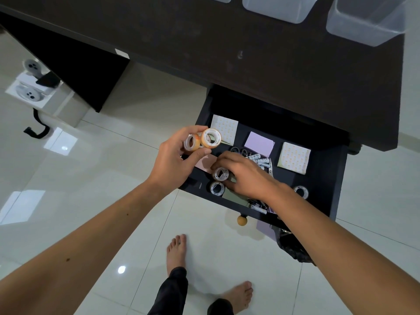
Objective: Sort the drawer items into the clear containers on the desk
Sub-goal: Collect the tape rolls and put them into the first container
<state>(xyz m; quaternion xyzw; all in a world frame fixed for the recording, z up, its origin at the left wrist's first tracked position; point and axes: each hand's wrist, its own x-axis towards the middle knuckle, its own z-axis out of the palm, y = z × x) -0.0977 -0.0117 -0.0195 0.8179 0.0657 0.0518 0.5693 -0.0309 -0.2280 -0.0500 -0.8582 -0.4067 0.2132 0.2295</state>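
Observation:
A dark drawer [322, 196] stands pulled out under the desk [272, 60]. My left hand [175, 160] hovers over its left end, shut on two small tape rolls [203, 139] with white cores. My right hand [245, 176] reaches down into the drawer, fingers closed around a third tape roll [221, 174]. Another tape roll [217, 188] lies just in front of it, and one more [301, 191] sits at the right. Patterned paper pads [294, 158], a lilac pad [260, 143] and several batteries [261, 161] lie in the drawer. Clear containers [363, 19] stand on the desk's far edge.
The drawer's round wooden knob [242, 220] sticks out toward me. A dark bag [293, 246] lies on the floor under my right forearm. My bare feet [176, 253] stand on glossy white tiles. Wall sockets [30, 87] and a black cable are at the left.

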